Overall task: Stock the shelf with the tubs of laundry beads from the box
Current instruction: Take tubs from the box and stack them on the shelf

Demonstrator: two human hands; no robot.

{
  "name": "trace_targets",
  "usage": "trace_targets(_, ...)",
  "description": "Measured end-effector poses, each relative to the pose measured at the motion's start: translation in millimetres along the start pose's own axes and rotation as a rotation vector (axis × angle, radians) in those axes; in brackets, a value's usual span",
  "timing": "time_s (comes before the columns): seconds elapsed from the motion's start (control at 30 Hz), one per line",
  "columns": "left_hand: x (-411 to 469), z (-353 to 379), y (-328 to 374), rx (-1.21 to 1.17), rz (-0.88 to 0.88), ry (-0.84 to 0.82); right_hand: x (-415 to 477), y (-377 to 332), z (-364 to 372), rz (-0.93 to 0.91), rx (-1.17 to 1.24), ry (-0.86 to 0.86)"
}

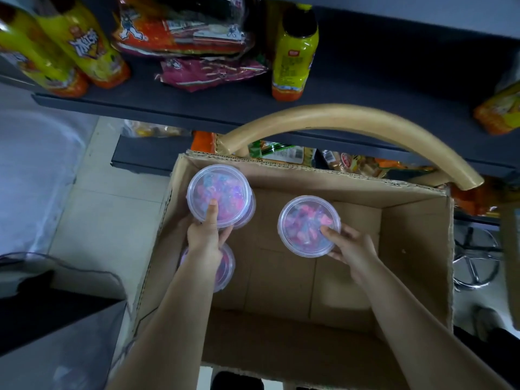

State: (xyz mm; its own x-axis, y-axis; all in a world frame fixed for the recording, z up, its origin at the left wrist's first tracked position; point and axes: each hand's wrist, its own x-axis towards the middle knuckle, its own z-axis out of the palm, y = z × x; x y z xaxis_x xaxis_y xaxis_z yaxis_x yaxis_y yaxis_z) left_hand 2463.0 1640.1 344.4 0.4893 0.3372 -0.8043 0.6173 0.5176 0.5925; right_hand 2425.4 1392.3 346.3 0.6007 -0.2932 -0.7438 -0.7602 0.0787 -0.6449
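A clear tub point(219, 194) of pink and blue beads is gripped by the left hand point(204, 237), thumb on the lid; another tub point(309, 225) is held by the right hand point(353, 249). Both are raised over the open box point(416, 249). More tubs point(226, 266) are seen beneath the left hand. Beyond a curved wooden chair back point(351, 119), the shelf point(174, 104) is crowded with bottles point(294, 52) and snack bags point(183, 29).

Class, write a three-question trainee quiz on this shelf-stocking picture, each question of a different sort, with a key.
1. True or false: each hand grips a clear round plastic tub of pink and blue beads.
2. How many bead tubs show in all?
3. The brown cardboard box is: A full, B mostly empty, C closed.

Key:
1. True: left hand holds the left tub, right hand the right tub.
2. Four, with two partly hidden.
3. B.
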Motion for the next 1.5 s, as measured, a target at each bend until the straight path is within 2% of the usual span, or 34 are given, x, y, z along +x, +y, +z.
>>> trace_targets(0.1, -6, -5, 3, 0.002, -0.023, -0.043, -10, -3, -1, 0.002, 0.008, 0.012)
trace_targets(0.4, -57, -22, 42, 0.229, -0.037, -0.21, -66, -55, -16, 0.016, 0.122, 0.118)
trace_targets(0.6, -122, -8, 113, 0.315, 0.03, -0.275, -141, -128, -41, -0.152, 0.189, 0.107)
trace_targets(0.87, -251, 36, 199, 0.38, 0.217, -0.468, -235, -231, -104, -0.338, 0.25, 0.059)
trace_targets(1.03, -328, 51, 235, 0.43, 0.311, -0.553, -285, -287, -144, -0.479, 0.172, -0.005)
trace_targets(1.27, -410, 63, 273, 0.522, 0.519, -0.553, -339, -344, -179, -0.612, 0.136, 0.016)
trace_targets(1.5, -465, 73, 310, 0.567, 0.64, -0.535, -369, -391, -189, -0.679, 0.182, 0.04)
